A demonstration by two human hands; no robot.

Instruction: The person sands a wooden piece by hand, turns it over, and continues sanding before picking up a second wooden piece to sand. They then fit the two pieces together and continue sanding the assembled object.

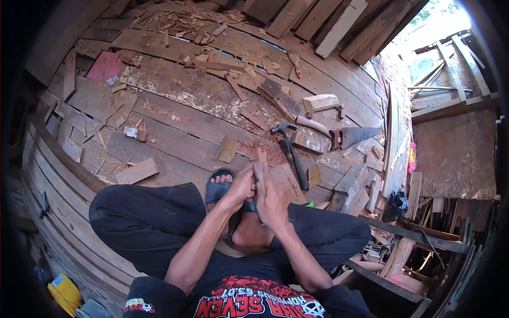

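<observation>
My left hand [243, 186] is closed in a fist in front of my lap. My right hand [272, 197] presses against it, its fingers wrapped round a small piece of wood [261, 155] whose pale end sticks up above both hands. The lower part of the piece is hidden by my fingers. Just beyond the hands, reddish wood shavings [265, 151] lie on the floorboards. A hammer [291, 159] with a dark handle rests to the right, head pointing away. Left of the shavings is a folded brown sheet, possibly sandpaper [228, 149].
A handsaw [354, 137] lies at the right beside a wooden block [311, 141] and a pale curved handle [313, 125]. A paintbrush [295, 64] sits farther off. Scraps and offcuts [139, 170] litter the plank floor. Boards [339, 29] lean at the back.
</observation>
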